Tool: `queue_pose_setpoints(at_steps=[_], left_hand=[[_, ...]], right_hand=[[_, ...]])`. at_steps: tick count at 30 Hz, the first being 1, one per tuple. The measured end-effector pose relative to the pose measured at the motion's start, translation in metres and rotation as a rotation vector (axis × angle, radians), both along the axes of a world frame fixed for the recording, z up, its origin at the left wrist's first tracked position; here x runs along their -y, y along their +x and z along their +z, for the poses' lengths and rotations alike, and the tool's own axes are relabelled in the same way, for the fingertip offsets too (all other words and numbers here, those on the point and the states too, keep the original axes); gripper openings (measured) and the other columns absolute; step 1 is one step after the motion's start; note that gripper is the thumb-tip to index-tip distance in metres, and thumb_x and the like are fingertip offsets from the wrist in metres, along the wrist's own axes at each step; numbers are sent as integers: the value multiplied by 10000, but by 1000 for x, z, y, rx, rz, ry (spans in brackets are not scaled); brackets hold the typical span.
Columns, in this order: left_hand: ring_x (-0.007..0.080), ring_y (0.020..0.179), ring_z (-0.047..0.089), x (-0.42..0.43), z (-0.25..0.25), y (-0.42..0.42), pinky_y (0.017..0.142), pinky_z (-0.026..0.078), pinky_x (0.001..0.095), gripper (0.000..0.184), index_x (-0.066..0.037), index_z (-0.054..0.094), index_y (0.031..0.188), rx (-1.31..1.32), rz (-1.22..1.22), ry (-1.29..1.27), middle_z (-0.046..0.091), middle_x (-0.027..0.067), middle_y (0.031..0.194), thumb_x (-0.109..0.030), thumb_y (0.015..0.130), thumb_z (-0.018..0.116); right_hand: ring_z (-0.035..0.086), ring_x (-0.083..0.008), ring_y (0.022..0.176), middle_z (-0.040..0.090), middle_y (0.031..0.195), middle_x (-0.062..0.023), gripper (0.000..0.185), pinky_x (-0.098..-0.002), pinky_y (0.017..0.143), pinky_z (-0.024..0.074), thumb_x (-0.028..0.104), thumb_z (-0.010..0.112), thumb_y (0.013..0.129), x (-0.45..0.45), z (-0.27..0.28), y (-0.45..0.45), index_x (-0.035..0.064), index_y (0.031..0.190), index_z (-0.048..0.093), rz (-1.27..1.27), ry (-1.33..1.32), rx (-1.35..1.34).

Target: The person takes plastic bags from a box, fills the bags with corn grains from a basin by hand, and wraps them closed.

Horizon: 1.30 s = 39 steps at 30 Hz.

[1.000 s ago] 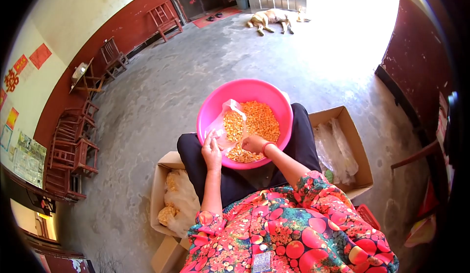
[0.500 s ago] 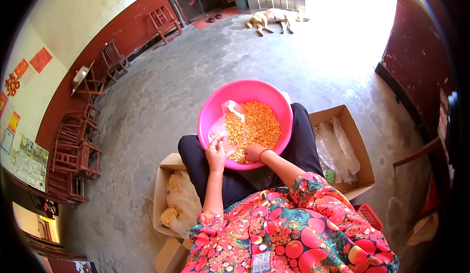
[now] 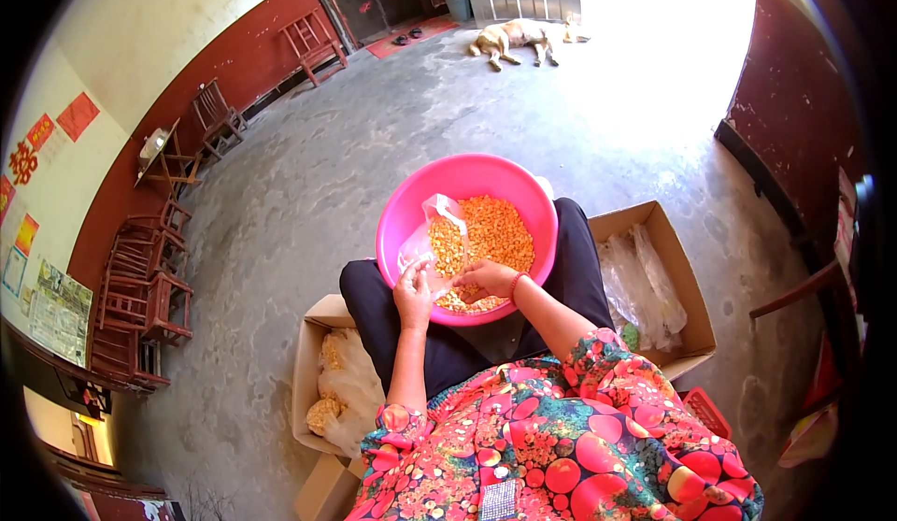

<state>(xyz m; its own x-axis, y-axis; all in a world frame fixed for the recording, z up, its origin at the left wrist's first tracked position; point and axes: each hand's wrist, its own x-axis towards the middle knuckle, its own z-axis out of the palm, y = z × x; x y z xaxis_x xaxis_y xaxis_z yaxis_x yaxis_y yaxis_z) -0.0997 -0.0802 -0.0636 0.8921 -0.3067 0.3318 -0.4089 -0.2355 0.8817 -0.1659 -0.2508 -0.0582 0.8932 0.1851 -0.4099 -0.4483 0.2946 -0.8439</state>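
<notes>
A pink basin (image 3: 402, 205) rests on my lap, holding a layer of loose yellow-orange corn kernels (image 3: 500, 231). Inside it, toward the left, a clear plastic bag (image 3: 443, 207) stands partly open with some kernels visible through it. My left hand (image 3: 412, 294) pinches the bag's near edge at the basin's rim. Over the kernels, my right hand (image 3: 486, 279), with a red bracelet on its wrist, has its curled fingers at the bag's mouth. It appears closed around some kernels, though the palm side is hidden.
A cardboard box (image 3: 308, 371) with filled plastic bags (image 3: 348, 381) stands by my left leg. Another box (image 3: 696, 320) by my right leg holds clear bags (image 3: 645, 287). Wooden chairs (image 3: 140, 287) line the left wall. A dog (image 3: 519, 37) lies on the far floor.
My right hand has risen out of the kernels near the basin's front and moved slightly left and away from me, to the bag's mouth. My left hand keeps its hold on the bag.
</notes>
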Motion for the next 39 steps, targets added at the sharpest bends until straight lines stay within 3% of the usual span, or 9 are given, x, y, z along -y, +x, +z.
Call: queue_pose_setpoints(at_steps=[7, 10, 12, 14, 18, 25, 33, 36, 39], left_hand=[[37, 602, 501, 2, 5, -3, 509, 410, 179, 229, 5, 562, 1036, -25, -10, -39, 606, 43, 881, -2, 831, 460], [32, 576, 475, 3, 5, -4, 500, 401, 179, 231, 5, 563, 1038, -69, 4, -81, 597, 29, 864, -5, 829, 465], [32, 567, 470, 2, 5, -2, 498, 401, 180, 233, 5, 562, 1041, -60, 7, -74, 596, 28, 858, -10, 827, 469], [33, 558, 465, 2, 2, -1, 496, 400, 180, 236, 6, 561, 1044, -57, 8, -69, 596, 27, 852, -14, 826, 473], [105, 710, 529, 4, 15, -7, 615, 431, 229, 235, 3, 567, 1020, -70, 15, -43, 607, 75, 896, 5, 809, 462], [179, 871, 591, 3, 12, -6, 743, 459, 275, 249, -6, 577, 995, -70, 14, 2, 614, 110, 929, 42, 789, 445], [183, 887, 589, 4, 15, -9, 757, 459, 272, 288, 2, 569, 1014, -111, -5, -20, 610, 115, 946, 76, 771, 432], [184, 892, 588, 2, 13, -8, 762, 460, 274, 289, 4, 566, 1019, -95, -7, 0, 610, 117, 954, 73, 772, 432], [114, 744, 534, 2, 8, -5, 638, 434, 232, 271, 3, 565, 1029, -29, -16, -3, 600, 78, 915, 48, 791, 444]], right_hand=[[580, -214, 808, 554, 896, -116, 202, -344, 646, 534, 118, 561, 789, -9, 23, 42, -34, 921, 557, -304, 195, 117], [585, -240, 836, 574, 924, -149, 225, -342, 636, 517, 119, 564, 749, -13, 39, 45, -3, 938, 563, -289, -242, 278], [595, -267, 823, 602, 883, -175, 239, -360, 635, 497, 132, 566, 704, -13, 38, 43, 13, 910, 588, -328, -1071, 690], [597, -288, 809, 614, 830, -183, 215, -362, 678, 488, 130, 548, 682, -11, 47, 31, 21, 855, 617, -191, -869, 477], [598, -309, 836, 617, 866, -181, 264, -374, 719, 480, 141, 493, 685, -16, -1, 16, 35, 882, 633, 357, -1390, 208], [580, -335, 858, 604, 892, -200, 457, -404, 775, 440, 433, 487, 737, -34, -17, 3, 25, 886, 629, 461, -1360, 358], [580, -342, 791, 612, 844, -183, 436, -414, 728, 439, 429, 492, 750, -20, -43, 12, 23, 842, 622, 513, -1231, 401], [590, -268, 601, 607, 709, -159, 340, -382, 564, 478, 333, 534, 746, -14, -65, 23, 15, 833, 617, 346, -1018, 424], [463, -124, 435, 473, 541, -49, 173, -270, 394, 405, 227, 526, 759, -9, -14, 6, 58, 739, 554, 52, -323, 129]])
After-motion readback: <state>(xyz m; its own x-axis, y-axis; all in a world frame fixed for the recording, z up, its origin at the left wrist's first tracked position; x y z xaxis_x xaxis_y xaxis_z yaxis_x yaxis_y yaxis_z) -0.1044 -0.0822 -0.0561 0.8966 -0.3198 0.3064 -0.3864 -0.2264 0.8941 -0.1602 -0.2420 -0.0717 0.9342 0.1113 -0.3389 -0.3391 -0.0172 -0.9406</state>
